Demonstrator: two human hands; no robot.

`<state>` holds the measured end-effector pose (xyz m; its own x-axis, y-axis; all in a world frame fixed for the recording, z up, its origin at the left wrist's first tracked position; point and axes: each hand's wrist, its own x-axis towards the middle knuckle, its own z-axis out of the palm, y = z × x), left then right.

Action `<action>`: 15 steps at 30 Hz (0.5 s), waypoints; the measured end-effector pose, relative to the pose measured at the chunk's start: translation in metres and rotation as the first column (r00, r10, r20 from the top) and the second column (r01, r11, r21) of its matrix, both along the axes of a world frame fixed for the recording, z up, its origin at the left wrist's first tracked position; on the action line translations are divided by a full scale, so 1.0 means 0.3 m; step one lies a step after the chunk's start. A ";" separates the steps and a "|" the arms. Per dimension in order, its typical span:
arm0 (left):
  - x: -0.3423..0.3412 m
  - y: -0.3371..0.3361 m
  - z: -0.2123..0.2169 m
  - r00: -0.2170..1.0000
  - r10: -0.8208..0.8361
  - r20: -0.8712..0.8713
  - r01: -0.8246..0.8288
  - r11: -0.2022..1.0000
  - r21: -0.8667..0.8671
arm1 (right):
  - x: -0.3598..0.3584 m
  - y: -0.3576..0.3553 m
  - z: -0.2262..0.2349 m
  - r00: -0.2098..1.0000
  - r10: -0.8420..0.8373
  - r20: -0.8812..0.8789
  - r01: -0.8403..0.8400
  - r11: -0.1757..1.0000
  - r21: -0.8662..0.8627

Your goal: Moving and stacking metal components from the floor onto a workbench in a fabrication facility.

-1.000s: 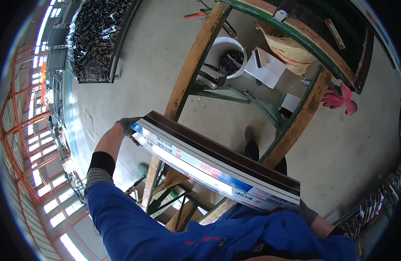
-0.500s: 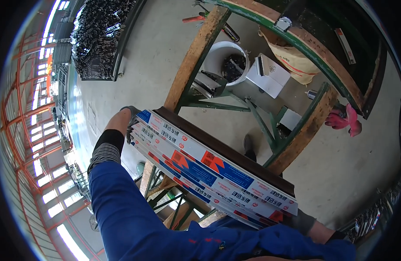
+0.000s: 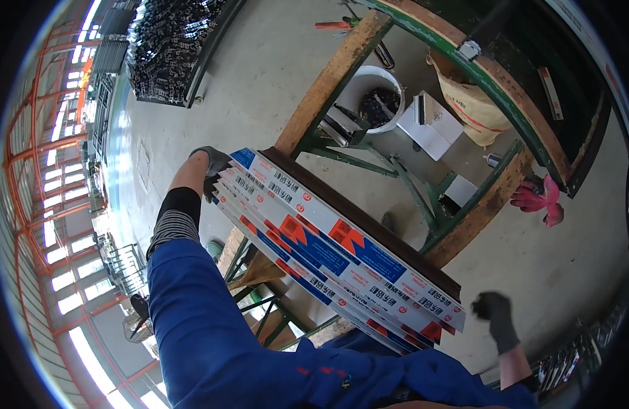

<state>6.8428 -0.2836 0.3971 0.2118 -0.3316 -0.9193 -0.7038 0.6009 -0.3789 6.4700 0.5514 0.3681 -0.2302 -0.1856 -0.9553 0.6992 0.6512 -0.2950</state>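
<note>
A stack of long profile bars (image 3: 341, 252), faced with white, blue and red printed film, slants across in front of my body. Its far edge is a bare dark brown strip (image 3: 369, 225), and the layers sit slightly out of line at the ends. At the upper left end, my left hand (image 3: 215, 167) in a grey glove is closed around the bars' ends, its fingertips partly hidden. My right hand (image 3: 495, 313), also gloved in grey, is off the lower right end, apart from the stack. It holds nothing; its fingers look loosely bent and a little apart, somewhat blurred.
The stack lies over a green frame with wooden-topped beams (image 3: 338, 78). Below stand a white bucket (image 3: 348, 82) of dark scraps, a white box (image 3: 430, 133) and a tan sack (image 3: 474, 105). A pink glove (image 3: 539, 198) hangs at right. Dark profiles (image 3: 171, 54) are piled far left.
My right hand has come off the stack's right end and moved outward and up. My left hand stays on its end. The whole view has shifted slightly.
</note>
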 end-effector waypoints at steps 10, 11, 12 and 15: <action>0.165 0.563 0.133 0.032 -0.362 -0.932 -0.796 0.554 -0.243 | 0.027 -0.641 0.310 0.517 0.357 -0.778 -0.813 0.487 -0.318; 0.095 0.734 0.150 0.033 -0.390 -0.920 -0.802 0.539 -0.257 | 0.044 -0.655 0.275 0.372 0.357 -0.857 -0.886 0.411 -0.213; 0.155 0.904 0.113 0.035 -0.446 -0.894 -0.897 0.381 -0.225 | 0.071 -0.689 0.227 0.354 0.351 -0.867 -0.899 0.383 -0.212; 0.211 1.417 0.004 -0.691 0.226 -0.686 -0.714 -0.072 0.696 | 0.122 -0.790 0.142 0.505 0.487 -0.713 -0.861 0.345 -0.374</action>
